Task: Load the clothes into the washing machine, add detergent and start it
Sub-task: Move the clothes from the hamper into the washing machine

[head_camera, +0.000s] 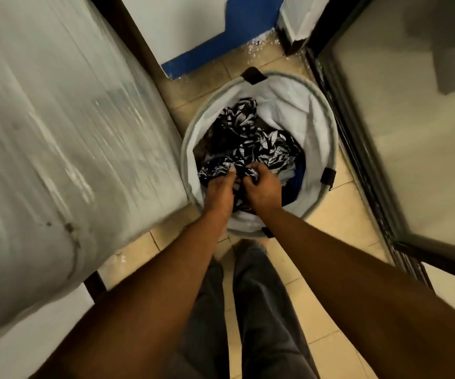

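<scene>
1. We find the hamper (pixel 286 102) standing on the tiled floor (pixel 338 214), between a large grey covered unit (pixel 70 132) on the left and a dark-framed glass door (pixel 412 119) on the right.
2. The clothes are all inside the hamper. A black-and-white patterned garment (pixel 264 143) lies on top, and a blue cloth (pixel 294 184) shows beneath it at the right side.
3. Both hands reach into the near side of the hamper, close together.
4. The left hand (pixel 219 187) has its fingers curled into the patterned garment at its near edge.
5. The right hand (pixel 261 186) grips a fold of the same garment just beside the left hand.
6. The hamper has a round rim with a pale lining. A black handle (pixel 252 75) sits at its far edge and a black tab (pixel 328 177) at its right edge.
7. The unit is motion-blurred, so we cannot tell whether it is the washing machine.
8. A blue band (pixel 237 34) runs along the base of the wall beyond the hamper.
9. Grey trousers (pixel 264 310) show below the arms, near the hamper.
</scene>
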